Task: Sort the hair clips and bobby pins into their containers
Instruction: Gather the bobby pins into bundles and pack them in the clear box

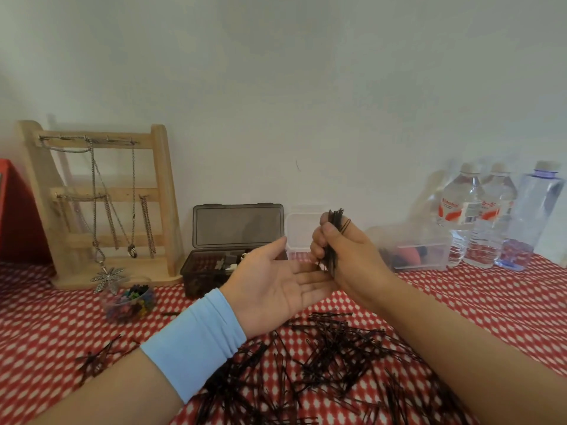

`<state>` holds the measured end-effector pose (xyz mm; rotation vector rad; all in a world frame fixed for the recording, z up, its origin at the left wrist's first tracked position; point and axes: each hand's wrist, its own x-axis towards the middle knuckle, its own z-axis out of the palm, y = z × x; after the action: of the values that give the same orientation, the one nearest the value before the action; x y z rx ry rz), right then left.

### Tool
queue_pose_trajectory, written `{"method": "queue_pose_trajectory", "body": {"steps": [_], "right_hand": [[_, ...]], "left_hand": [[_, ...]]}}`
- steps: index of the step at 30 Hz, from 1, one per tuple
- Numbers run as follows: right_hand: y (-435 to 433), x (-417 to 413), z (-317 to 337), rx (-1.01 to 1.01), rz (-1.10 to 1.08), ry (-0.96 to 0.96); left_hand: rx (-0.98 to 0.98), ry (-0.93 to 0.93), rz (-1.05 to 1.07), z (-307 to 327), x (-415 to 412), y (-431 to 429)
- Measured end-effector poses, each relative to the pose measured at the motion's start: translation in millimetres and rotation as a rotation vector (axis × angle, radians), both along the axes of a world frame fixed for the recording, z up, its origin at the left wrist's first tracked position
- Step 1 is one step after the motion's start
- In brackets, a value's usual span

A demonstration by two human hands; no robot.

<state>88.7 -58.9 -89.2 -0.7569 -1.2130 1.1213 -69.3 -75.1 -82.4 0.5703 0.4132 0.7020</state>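
My right hand (pixel 346 259) grips an upright bundle of black bobby pins (pixel 334 228), its lower ends touching the fingers of my left hand (pixel 273 280), which lies palm up and flat. A big loose heap of bobby pins (pixel 331 357) covers the red-and-white cloth below both hands, with a smaller cluster (pixel 98 357) at the left. Behind the hands stands a dark box (pixel 233 237) with its lid raised and small clips inside. A small clear open box (pixel 299 231) sits right of it. A round clear tub of coloured mini clips (pixel 132 302) stands at the left.
A wooden jewellery stand (pixel 98 204) with hanging chains stands at the back left beside a red object (pixel 18 216). A clear lidded box (pixel 414 250) and three water bottles (pixel 497 216) line the back right against the wall.
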Motion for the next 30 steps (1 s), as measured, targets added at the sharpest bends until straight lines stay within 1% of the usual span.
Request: {"method": "queue_pose_trajectory", "body": {"steps": [2, 3, 5, 7, 8, 9, 12, 14, 15, 16, 18, 19, 21, 23, 25, 27, 30], "right_hand": [[-1, 0, -2, 0.062, -0.061, -0.212], [-3, 0, -1, 0.069, -0.061, -0.254], [-6, -1, 0, 0.050, -0.026, -0.256], [-7, -1, -1, 0.039, -0.002, -0.265], [-7, -1, -1, 0.037, 0.001, -0.274], [-6, 0, -1, 0.029, 0.004, -0.272], [-4, 7, 9, -0.040, 0.034, -0.217], [-1, 14, 19, -0.070, 0.049, -0.254], [3, 18, 24, -0.070, 0.046, -0.336], [8, 22, 29, -0.060, 0.029, -0.470], [23, 28, 38, -0.022, -0.030, -0.816], [31, 30, 41, 0.006, -0.054, -0.984], [49, 30, 41, 0.058, -0.071, -1.299], [63, 27, 35, 0.065, -0.048, -1.519], [76, 26, 25, 0.044, -0.009, -1.646], [82, 25, 19, 0.010, 0.036, -1.731], [84, 31, 19, -0.018, 0.090, -1.729]], "left_hand": [[-0.008, -0.056, 0.031, 4, -1, -1], [-0.022, -0.078, 0.037, 6, -2, 0], [-0.074, -0.141, 0.017, 6, -6, 1], [-0.078, -0.138, -0.005, 5, -7, 1], [-0.043, -0.077, -0.012, 5, -7, 3], [0.014, 0.023, -0.021, 6, -8, 3], [0.271, 0.448, -0.021, 10, -13, 5], [0.514, 0.741, 0.060, 17, -16, 5], [0.644, 0.868, 0.129, 20, -18, 8], [0.771, 0.980, 0.212, 22, -19, 14], [1.037, 1.184, 0.378, 25, -21, 29], [1.158, 1.262, 0.421, 26, -21, 37], [1.308, 1.383, 0.432, 26, -21, 51], [1.398, 1.439, 0.428, 22, -16, 64], [1.420, 1.434, 0.441, 20, -10, 75], [1.415, 1.443, 0.415, 15, -5, 83], [1.459, 1.511, 0.253, 8, -1, 89]]}}
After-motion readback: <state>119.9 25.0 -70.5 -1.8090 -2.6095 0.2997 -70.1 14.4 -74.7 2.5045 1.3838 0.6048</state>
